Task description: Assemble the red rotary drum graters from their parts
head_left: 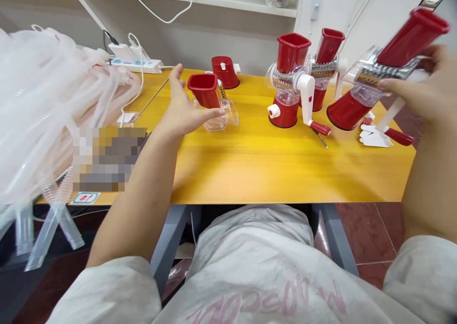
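At the right, my right hand (424, 83) grips a red and clear rotary grater (394, 43) round its metal drum, thumb in front and fingers behind. That grater leans, its red feed chute pointing up and right and its crank hanging low. My left hand (187, 107) has its fingers spread beside a grater top with a red chute (204, 90) and clear housing. The thumb crosses in front of the housing; whether it touches cannot be told. Behind it sits a separate red base (225, 71).
Two upright rotary graters, one in front (287, 109) and one behind (330, 45), stand right of centre. A thin metal rod (321, 139) and a white card (374, 137) lie near them. Clear plastic bags (46, 109) heap at the left, beside a power strip (150, 66).
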The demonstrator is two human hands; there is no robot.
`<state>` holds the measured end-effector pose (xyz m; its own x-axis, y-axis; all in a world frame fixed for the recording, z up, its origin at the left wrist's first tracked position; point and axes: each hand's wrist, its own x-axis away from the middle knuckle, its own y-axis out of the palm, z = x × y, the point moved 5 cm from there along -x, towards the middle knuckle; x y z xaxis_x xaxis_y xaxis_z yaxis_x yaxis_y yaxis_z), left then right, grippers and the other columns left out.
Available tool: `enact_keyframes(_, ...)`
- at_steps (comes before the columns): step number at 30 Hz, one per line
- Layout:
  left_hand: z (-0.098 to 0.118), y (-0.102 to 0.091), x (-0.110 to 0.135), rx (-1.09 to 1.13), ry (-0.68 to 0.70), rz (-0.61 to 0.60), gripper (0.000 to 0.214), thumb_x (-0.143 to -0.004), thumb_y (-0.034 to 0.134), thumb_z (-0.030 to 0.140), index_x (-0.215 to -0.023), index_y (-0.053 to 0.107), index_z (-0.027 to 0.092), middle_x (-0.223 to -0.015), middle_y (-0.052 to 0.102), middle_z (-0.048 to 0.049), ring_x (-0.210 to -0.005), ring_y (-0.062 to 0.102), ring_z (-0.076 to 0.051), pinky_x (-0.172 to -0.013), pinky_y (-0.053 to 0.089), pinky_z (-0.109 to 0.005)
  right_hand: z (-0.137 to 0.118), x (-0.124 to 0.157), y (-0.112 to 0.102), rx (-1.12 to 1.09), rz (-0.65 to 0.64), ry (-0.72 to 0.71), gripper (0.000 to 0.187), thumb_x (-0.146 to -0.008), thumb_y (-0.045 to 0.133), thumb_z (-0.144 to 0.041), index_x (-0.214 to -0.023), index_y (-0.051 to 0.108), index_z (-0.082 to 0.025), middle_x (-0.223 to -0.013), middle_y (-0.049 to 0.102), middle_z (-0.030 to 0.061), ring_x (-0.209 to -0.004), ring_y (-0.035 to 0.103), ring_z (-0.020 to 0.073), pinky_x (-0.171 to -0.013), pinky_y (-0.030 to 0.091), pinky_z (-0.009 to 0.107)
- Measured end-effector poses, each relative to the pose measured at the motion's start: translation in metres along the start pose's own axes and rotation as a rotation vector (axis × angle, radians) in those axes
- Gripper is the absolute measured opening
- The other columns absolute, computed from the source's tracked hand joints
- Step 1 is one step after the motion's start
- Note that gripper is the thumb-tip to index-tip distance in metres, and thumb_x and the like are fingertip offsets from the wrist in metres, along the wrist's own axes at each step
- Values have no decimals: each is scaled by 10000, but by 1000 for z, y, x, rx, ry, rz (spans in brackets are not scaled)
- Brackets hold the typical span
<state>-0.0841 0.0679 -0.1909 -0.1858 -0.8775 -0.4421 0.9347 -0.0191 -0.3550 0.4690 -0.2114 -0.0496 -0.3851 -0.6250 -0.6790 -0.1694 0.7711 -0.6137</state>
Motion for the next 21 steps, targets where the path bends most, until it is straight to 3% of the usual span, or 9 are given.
enact_keyframes(3, 4, 14, 0, 24, -23, -94, 1491, -504, 1176, 538, -1788, 473, 253, -1874, 601, -156, -1731, 576, -416, -1455, 458, -698, 0, -1, 29, -103, -74, 61, 947, -748, 1143, -83, -1615, 762, -120, -1582, 834, 207, -1402, 823, 295, -1129, 641, 438)
enact_keyframes(8, 22, 3, 18, 13, -80, -64, 1168, -655, 1134, 578, -1640, 602, 247, -1728, 721, -50, -1646, 646, -355, -1437, 466, -607, -1, 6, 57, -65, -141, 134, 910, -756, 1114, -105, -1606, 790, -115, -1580, 835, 213, -1406, 811, 343, -1179, 618, 468)
enact_keyframes(12, 39, -4, 34, 105, -145, -34, 1050, -710, 1139, 612, -1553, 632, 245, -1530, 828, -70, -1437, 764, -351, -1213, 605, -553, -7, 13, 68, -56, -178, 185, 909, -777, 1058, -48, -1638, 771, -89, -1668, 785, 252, -1474, 786, 356, -1235, 608, 462)
enact_keyframes(17, 57, 12, 55, 407, -257, -151, 949, -721, 1121, 782, -1378, 667, 269, -1309, 876, -94, -1018, 797, -252, -830, 603, -361, -7, 18, 59, -8, -228, 242, 1122, -797, 1071, -138, -1820, 611, -118, -1793, 687, 266, -1605, 712, 400, -1366, 549, 565)
enact_keyframes(19, 58, 25, 70, 500, -345, -234, 921, -713, 1107, 843, -1301, 697, 264, -1224, 881, -93, -905, 785, -236, -773, 600, -352, -22, 30, 40, -16, -94, 194, 1172, -818, 1031, -186, -1873, 523, -135, -1790, 681, 252, -1573, 729, 402, -1347, 581, 591)
enact_keyframes(21, 59, 45, 92, 585, -441, -364, 876, -779, 1045, 898, -1281, 753, 242, -1160, 892, -127, -863, 816, -276, -754, 639, -390, -52, 55, 20, -51, 88, 69, 1025, -886, 932, -261, -1833, 541, -216, -1733, 712, 184, -1506, 764, 368, -1281, 652, 572)
